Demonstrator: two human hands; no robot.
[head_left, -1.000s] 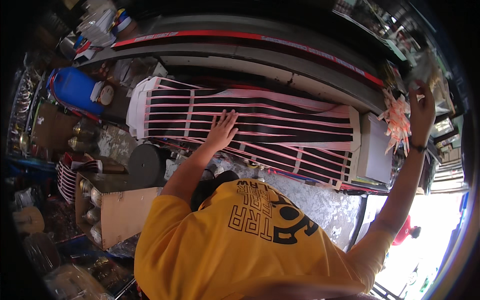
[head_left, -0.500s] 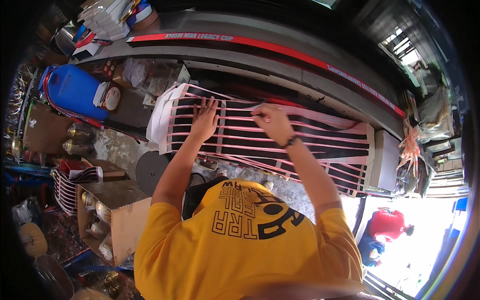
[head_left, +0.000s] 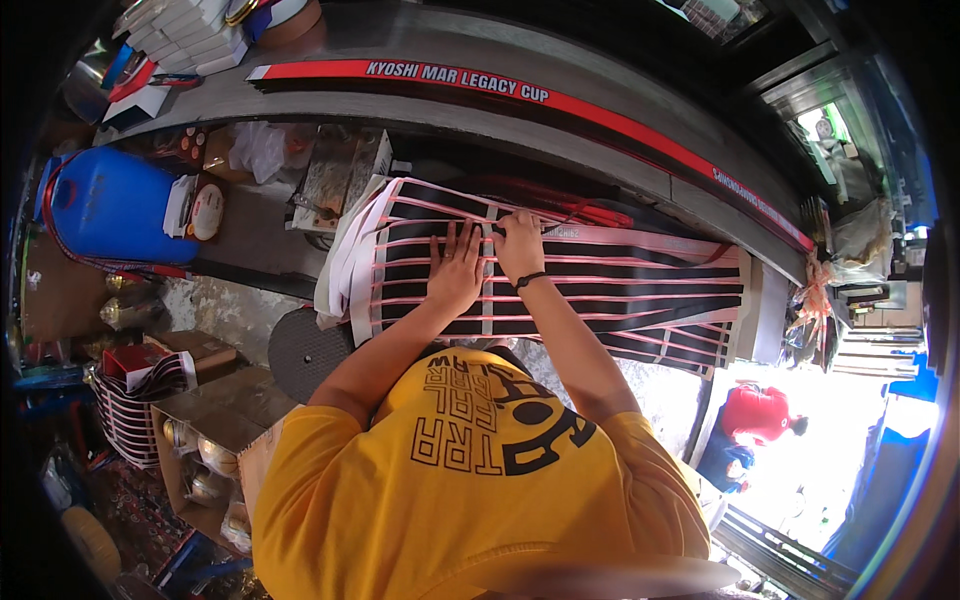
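The right hand (head_left: pixel 518 246) has come in beside the left hand (head_left: pixel 456 272), fingers bent on the striped black-and-pink sheet (head_left: pixel 615 272) at the torso's (head_left: pixel 470 450) twelve o'clock; any grip is unclear. The left lies flat, fingers spread. Blue jerrycan (head_left: pixel 125 205) at ten, cardboard carton (head_left: pixel 228 405) at nine.

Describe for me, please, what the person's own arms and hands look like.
Short yellow sleeves belong to a yellow shirt with dark lettering; the forearms are bare. The left hand and right hand wear no gloves. A narrow dark band circles the right wrist; the left wrist shows none.
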